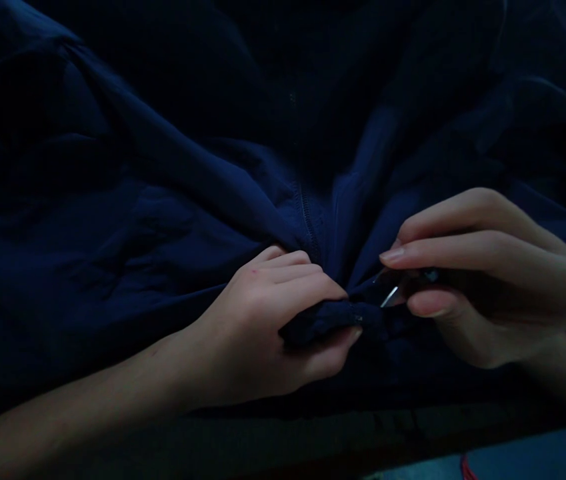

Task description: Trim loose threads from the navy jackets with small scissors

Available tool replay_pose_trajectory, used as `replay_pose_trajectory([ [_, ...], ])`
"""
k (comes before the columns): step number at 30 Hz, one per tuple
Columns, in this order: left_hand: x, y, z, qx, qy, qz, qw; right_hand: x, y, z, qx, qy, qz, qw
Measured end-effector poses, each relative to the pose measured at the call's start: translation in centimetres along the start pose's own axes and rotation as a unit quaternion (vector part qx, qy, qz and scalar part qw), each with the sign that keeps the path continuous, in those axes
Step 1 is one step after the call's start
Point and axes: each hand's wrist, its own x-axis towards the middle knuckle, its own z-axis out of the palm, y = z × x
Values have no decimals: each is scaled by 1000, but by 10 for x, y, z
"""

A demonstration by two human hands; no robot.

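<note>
A dark navy garment (177, 220) with a zipper seam (307, 220) fills most of the view, lying crumpled in dim light. My left hand (273, 320) is closed, pinching a bunched edge of the garment near the lower end of the zipper. My right hand (467, 280) is closed too, its fingers and thumb gripping a small metal tool (391, 293) with a thin shiny tip, possibly thread snips. The tip rests against the fold held by my left hand. The two hands are nearly touching at the fabric.
The dark front edge of a table (313, 433) runs along the bottom. Below it at the lower right lies a pale blue surface (527, 460) with a bit of red thread (467, 467).
</note>
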Motion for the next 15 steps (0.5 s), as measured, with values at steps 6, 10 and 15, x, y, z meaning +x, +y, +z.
replay_pose_trajectory([
  [6, -2, -1, -3, -88, 26, 8, 996, -2, 3, -2, 34, -26, -17, 999],
  [10, -2, -2, -3, -123, 42, -2, 992, 0, 3, -1, 25, -32, -41, 998],
  [15, -4, -2, -2, -120, 48, -3, 992, 1, -1, -4, -46, -29, -66, 996],
])
